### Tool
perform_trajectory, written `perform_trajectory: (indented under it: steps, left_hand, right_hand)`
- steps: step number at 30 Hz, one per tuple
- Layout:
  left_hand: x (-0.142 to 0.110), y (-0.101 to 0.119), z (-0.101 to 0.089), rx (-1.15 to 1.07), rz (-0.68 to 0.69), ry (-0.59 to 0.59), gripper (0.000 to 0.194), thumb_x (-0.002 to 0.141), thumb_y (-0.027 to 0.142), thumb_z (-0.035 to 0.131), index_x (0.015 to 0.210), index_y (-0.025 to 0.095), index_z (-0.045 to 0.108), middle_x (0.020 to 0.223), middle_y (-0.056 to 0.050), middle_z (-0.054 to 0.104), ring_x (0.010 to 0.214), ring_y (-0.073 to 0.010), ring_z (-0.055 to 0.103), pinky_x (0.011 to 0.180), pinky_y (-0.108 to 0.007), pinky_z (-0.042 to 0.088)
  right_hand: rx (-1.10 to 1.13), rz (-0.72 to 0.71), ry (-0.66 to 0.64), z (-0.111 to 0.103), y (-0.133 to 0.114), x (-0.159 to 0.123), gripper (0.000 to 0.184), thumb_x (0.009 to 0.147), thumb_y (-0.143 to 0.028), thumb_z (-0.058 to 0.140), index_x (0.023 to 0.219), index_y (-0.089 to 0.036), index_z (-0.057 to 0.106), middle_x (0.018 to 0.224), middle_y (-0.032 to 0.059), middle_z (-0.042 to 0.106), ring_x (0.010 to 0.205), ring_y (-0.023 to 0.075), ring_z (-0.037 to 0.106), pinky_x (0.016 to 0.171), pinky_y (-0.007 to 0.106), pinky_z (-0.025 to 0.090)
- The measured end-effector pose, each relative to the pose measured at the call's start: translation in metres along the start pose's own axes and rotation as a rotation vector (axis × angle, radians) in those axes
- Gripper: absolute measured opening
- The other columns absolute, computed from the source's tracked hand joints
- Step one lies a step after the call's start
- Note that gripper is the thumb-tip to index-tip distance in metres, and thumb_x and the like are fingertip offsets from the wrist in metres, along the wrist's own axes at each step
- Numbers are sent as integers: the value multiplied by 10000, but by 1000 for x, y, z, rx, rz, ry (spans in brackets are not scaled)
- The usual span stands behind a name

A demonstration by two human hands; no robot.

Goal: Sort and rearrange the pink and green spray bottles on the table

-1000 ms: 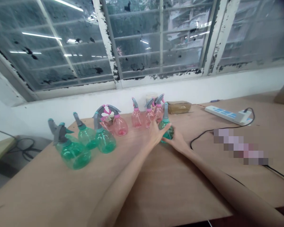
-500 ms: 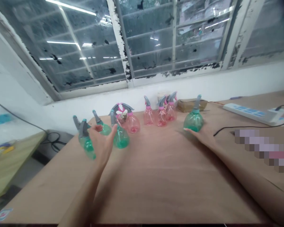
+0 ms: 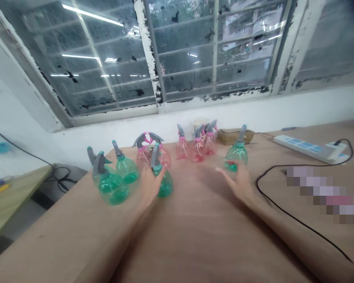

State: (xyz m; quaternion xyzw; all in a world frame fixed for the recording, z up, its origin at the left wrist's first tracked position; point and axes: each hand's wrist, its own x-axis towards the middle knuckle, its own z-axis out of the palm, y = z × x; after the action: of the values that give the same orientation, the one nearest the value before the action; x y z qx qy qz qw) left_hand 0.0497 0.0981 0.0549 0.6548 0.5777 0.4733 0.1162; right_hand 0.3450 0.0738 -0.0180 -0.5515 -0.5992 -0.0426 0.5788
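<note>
Both my arms are stretching forward over the desk (image 3: pixel 191 236), forearms angling slightly inward. My left hand (image 3: pixel 151 184) is gripping the nearest green spray bottle (image 3: pixel 165 184) from its left side, thumb lying across near its neck; I cannot tell whether its base is touching the wood. My right hand (image 3: pixel 238 182) is staying empty and wide, thumb spreading away from the fingers, just in front of the rightmost green bottle (image 3: pixel 238 152), though contact is too blurred to judge. Both are showing see-through, bulbous plastic bodies, teal collars and matte grey heads. Three more green bottles (image 3: pixel 114 190) are standing to the left, and five pink bottles (image 3: pixel 182 149) are standing farther back, near a creased brown cardboard box (image 3: pixel 236 137). The desk is showing a smooth, pale brown surface.
</note>
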Motion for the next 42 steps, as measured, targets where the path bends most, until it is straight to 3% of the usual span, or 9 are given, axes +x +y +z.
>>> perform_trajectory:
  steps: [4,8,12,18,23,30,35,38,42]
  left_hand:
    - [-3,29,14,35,-86,1,632,699,540,666,1170,165,473,1117,-149,624,1031,-299,615,832,-415,476]
    - [6,41,21,-112,26,-71,653,706,441,683,1276,228,444,1242,-97,585,1110,-264,576,901,-393,458]
    - [16,40,30,-212,57,-198,457,700,339,654,1139,232,586,1031,-43,663,990,-246,617,864,-371,471]
    - [18,46,36,-214,-46,-134,289,641,190,580,921,201,653,765,-4,636,730,-187,600,711,-310,479]
    - [24,42,26,-289,-34,-265,287,623,181,604,897,230,672,776,6,674,784,-203,625,762,-312,494]
    - [25,31,19,-375,-17,-428,219,682,259,592,874,220,691,951,-38,713,1002,-242,623,944,-396,449]
    - [19,36,22,-325,-55,-371,101,697,281,600,682,219,678,846,-36,712,965,-242,627,949,-381,438]
    - [18,40,26,-358,-95,-317,157,725,357,622,708,204,656,679,-16,678,763,-203,651,793,-328,494]
    - [17,47,30,-412,-64,-245,268,730,448,650,685,189,601,506,25,583,515,-141,578,593,-265,465]
  right_hand:
    - [34,-8,-135,12,5,-6,516,810,-649,536,1022,-179,511,987,133,635,959,300,597,889,481,438]
    - [56,29,-164,15,12,-7,524,793,-662,550,993,-179,514,968,126,644,924,287,609,837,455,465]
    - [79,65,-221,19,15,-9,536,782,-672,552,985,-178,509,958,124,642,886,277,619,835,464,473]
    - [76,163,-311,24,19,-11,561,762,-671,575,994,-166,499,991,133,612,890,275,621,803,445,499]
    - [48,182,-332,25,25,-12,529,765,-648,586,979,-171,505,962,120,609,874,274,617,799,445,504]
    - [21,152,-367,28,32,-16,523,783,-627,582,1025,-170,507,1014,134,602,937,294,616,845,474,492]
    - [13,128,-371,29,34,-16,528,790,-609,585,1056,-159,516,1022,136,579,952,288,600,863,458,492]
    - [3,134,-381,28,35,-16,536,795,-604,580,1075,-151,517,1036,137,561,952,282,592,868,450,493]
    - [-43,103,-362,29,35,-17,525,797,-594,582,1069,-148,529,1029,134,547,985,290,568,895,456,479]
